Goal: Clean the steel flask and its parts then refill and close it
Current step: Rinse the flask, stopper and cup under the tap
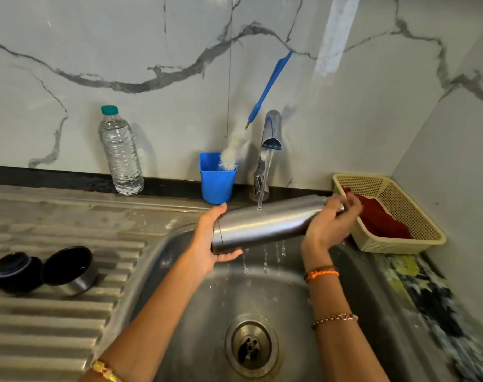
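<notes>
The steel flask (262,224) lies almost level over the sink basin (235,293), its neck to the right. Water from the tap (270,136) falls on its side and drips off below. My left hand (210,238) cups the flask's base end. My right hand (331,224) grips the neck end, hiding the mouth. On the ribbed drainboard (56,312) at the left sit the black stopper (14,274) and the steel cap cup (69,268), tilted with its dark inside showing.
A blue cup (217,183) holding a blue-handled bottle brush (268,86) stands behind the sink beside the tap. A clear water bottle (120,155) with a green cap stands against the marble wall. At the right a cream basket (394,205) holds a red cloth (383,219).
</notes>
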{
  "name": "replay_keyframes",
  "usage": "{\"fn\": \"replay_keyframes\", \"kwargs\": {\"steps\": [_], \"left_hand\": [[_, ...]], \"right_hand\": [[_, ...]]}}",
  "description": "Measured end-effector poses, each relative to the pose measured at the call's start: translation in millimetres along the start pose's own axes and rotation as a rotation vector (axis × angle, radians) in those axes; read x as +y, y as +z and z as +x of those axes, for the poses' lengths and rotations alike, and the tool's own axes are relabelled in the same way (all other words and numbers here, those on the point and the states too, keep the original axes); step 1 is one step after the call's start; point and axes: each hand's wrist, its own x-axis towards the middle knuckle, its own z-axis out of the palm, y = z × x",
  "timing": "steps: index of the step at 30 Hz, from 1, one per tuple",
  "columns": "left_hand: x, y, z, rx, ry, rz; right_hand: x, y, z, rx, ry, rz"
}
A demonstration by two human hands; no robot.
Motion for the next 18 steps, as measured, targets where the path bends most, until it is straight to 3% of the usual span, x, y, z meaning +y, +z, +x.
{"fn": "replay_keyframes", "kwargs": {"steps": [6,9,11,14,18], "left_hand": [[-4.4,-11.1,1.3,0.048,0.084,-0.149],[-10.8,-3.5,0.4,-0.049,0.14,-0.139],[-13.2,0.2,1.9,-0.118,0.137,-0.175],[-9.3,-8.1,-0.2,-0.035,0.133,-0.151],[-1.9,-27.5,-0.4,0.064,0.235,-0.122]], "right_hand": [[6.0,7.4,-16.0,-0.204,-0.947,-0.665],[24.3,12.0,-55.4,-0.531,-1.418,-0.796],[27.6,14.0,-70.3,-0.635,-1.644,-0.8],[8.1,18.9,-42.4,-0.647,-1.729,-0.74],[-12.3,10.0,-4.6,-0.382,-1.268,-0.799]]}}
